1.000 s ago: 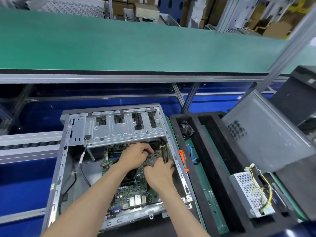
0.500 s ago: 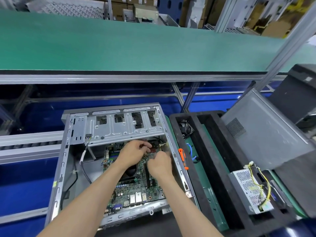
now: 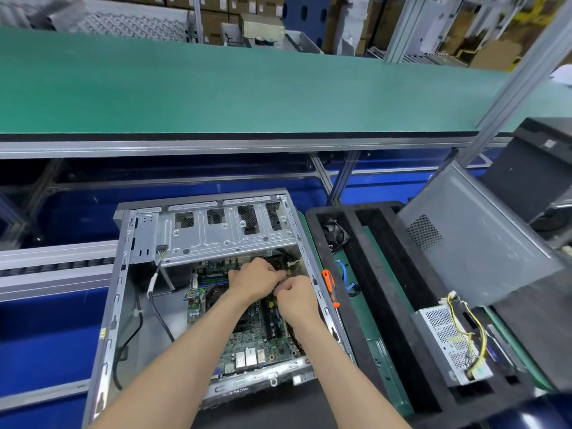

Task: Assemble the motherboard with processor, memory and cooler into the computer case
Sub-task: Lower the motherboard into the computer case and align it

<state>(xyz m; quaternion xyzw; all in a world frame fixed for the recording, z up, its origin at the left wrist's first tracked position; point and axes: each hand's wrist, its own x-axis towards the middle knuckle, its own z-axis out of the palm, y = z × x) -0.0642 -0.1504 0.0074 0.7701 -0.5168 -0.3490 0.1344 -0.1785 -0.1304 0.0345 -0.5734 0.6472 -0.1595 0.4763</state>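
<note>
While an orange-handled screwdriver (image 3: 330, 287) lies just beside the computer case (image 3: 123, 274) at its 3 o'clock side, a black foam tray (image 3: 387, 305) further right holds a small fan (image 3: 335, 234) and a perforated power supply (image 3: 448, 342). At 12 o'clock runs a green belt (image 3: 247, 88) — boxes behind it. Inside the case lies the green motherboard (image 3: 257, 339); left hand (image 3: 252, 281) and right hand (image 3: 295, 297) meet over its far right part, fingers curled — what they hold I cannot tell.

Bare grey sheet metal on the computer case (image 3: 198, 233), dull sheen. Motherboard (image 3: 263, 339) glossy green. Desk (image 3: 247, 94) topped in matt green matting. Black foam tray (image 3: 380, 292), rough; perforated metal power supply (image 3: 448, 342); orange plastic screwdriver (image 3: 329, 286) handle.
</note>
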